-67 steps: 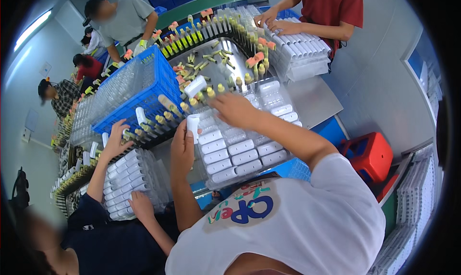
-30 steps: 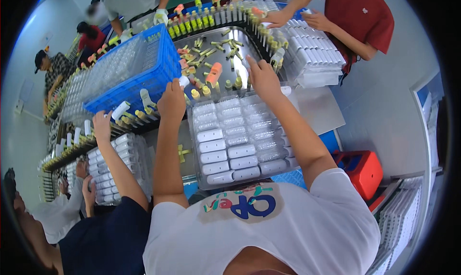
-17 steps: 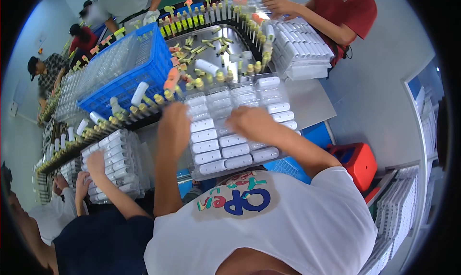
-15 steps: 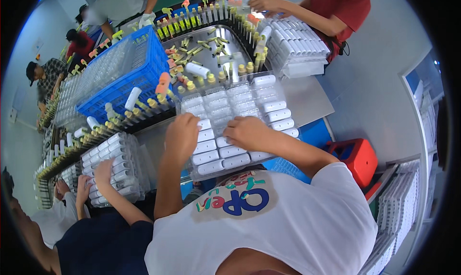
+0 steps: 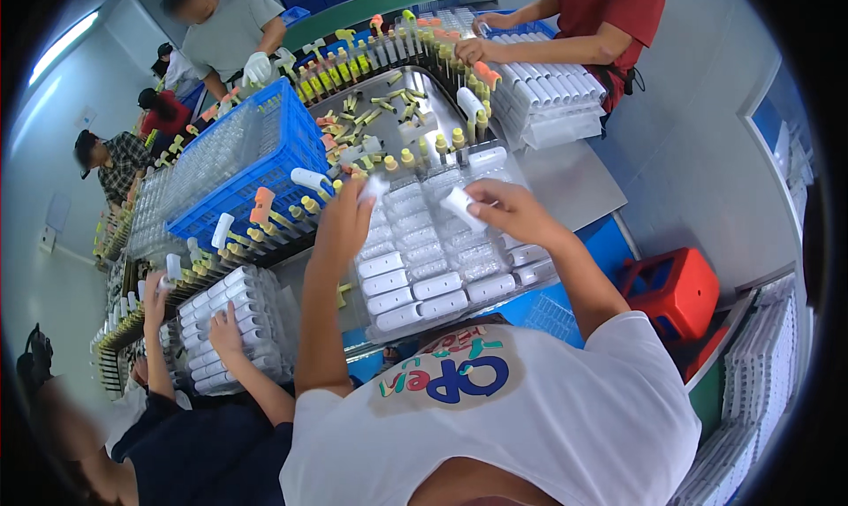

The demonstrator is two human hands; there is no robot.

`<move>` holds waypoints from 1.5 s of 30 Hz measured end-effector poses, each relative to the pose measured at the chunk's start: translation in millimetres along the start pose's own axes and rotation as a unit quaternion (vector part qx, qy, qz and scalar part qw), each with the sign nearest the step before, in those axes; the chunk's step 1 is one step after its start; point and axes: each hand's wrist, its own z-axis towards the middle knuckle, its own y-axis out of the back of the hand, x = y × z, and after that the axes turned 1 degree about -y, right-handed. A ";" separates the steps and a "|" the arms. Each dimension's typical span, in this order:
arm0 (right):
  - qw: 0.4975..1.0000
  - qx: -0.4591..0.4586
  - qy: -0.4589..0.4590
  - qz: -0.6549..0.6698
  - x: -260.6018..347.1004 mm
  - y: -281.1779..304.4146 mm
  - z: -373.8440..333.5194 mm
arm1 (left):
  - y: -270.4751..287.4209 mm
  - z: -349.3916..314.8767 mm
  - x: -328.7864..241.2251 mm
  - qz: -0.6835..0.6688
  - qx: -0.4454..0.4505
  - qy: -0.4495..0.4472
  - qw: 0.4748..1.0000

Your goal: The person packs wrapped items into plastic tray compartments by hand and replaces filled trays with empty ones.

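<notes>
My right hand (image 5: 512, 210) pinches a white oblong plastic casing (image 5: 462, 208), held tilted above the clear blister tray (image 5: 446, 245). My left hand (image 5: 347, 219) is over the tray's far left corner, with a motion-blurred white casing (image 5: 374, 188) between thumb and fingers. Below them, the tray's near rows carry several white casings (image 5: 385, 282) lying side by side. Many pockets in its middle and far part show only clear plastic.
Beyond the tray, a conveyor of upright yellow-tipped holders (image 5: 407, 156) curves around a metal pan (image 5: 433, 91) of small parts. A blue crate (image 5: 291, 153) stands left, near a co-worker's casing stack (image 5: 221, 316). A red stool (image 5: 676, 290) is at right; another co-worker works far right.
Both hands have risen from the tray's casings toward its far side, each now carrying a white casing. The head view has shifted slightly. A neighbouring co-worker's hand has moved up to the conveyor.
</notes>
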 end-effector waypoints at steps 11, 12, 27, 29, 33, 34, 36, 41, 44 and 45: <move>0.997 -0.051 0.002 0.057 -13.3 12.2 -3.3 | -46.4 67.3 78.1 0.097 -0.144 0.182 0.968; 0.997 -0.054 0.000 0.061 -17.1 13.4 -5.2 | -44.8 68.5 82.3 0.099 -0.154 0.193 0.964; 0.962 -0.158 -0.038 -0.220 -26.5 53.9 123.4 | -9.6 43.0 106.9 0.388 -0.142 0.175 0.894; 0.950 -0.145 0.078 -0.264 -28.6 38.6 159.9 | -3.3 35.5 115.9 0.390 -0.140 0.191 0.890; 0.899 0.044 0.256 -0.353 -21.3 13.2 214.6 | 13.9 17.2 133.9 0.418 -0.167 0.196 0.871; 0.889 0.114 0.258 -0.360 -23.3 8.0 223.9 | 16.6 15.3 136.5 0.418 -0.169 0.191 0.872; 0.888 0.140 0.266 -0.349 -26.1 -25.7 223.3 | 29.1 2.8 147.0 0.419 -0.182 0.201 0.867; 0.898 0.011 0.266 -0.351 -34.9 -81.6 199.7 | 51.6 -5.3 163.8 0.440 -0.196 0.198 0.853; 0.901 0.033 0.259 -0.348 -24.5 -105.4 220.8 | 82.5 -14.8 182.0 0.410 -0.159 0.255 0.861; 0.886 0.045 0.255 -0.384 -16.2 -118.2 222.0 | 95.2 -25.6 186.7 0.437 -0.165 0.251 0.848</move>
